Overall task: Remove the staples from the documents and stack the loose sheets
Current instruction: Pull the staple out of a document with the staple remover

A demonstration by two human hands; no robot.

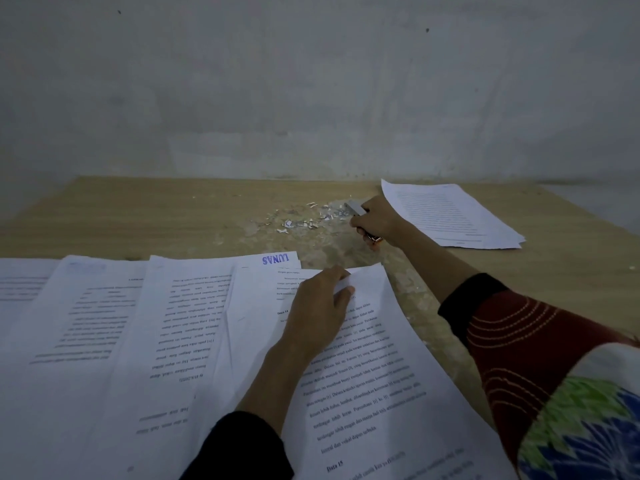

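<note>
One document (363, 358): flat on the tabletop (156, 209), near me;
Left grip (318, 313): pinching its top corner;
Right grip (377, 220): wrapped round my staple remover (356, 206), beside the scraps (298, 223);
Loose sheets (450, 213): stacked far right

A pale wooden table (138, 216) stretches away to the left of the left hand (318, 306) and beyond it, the grain running sideways. Between that hand and the right hand (377, 220) the top has a worn patch (332, 252), greyish and blotchy. Behind the right hand a bare grey wall (311, 98) rises from the table's far edge, mottled and dull. It carries a dark speck (427, 30) high above that hand and a second speck (119, 11) far up to the left.
</note>
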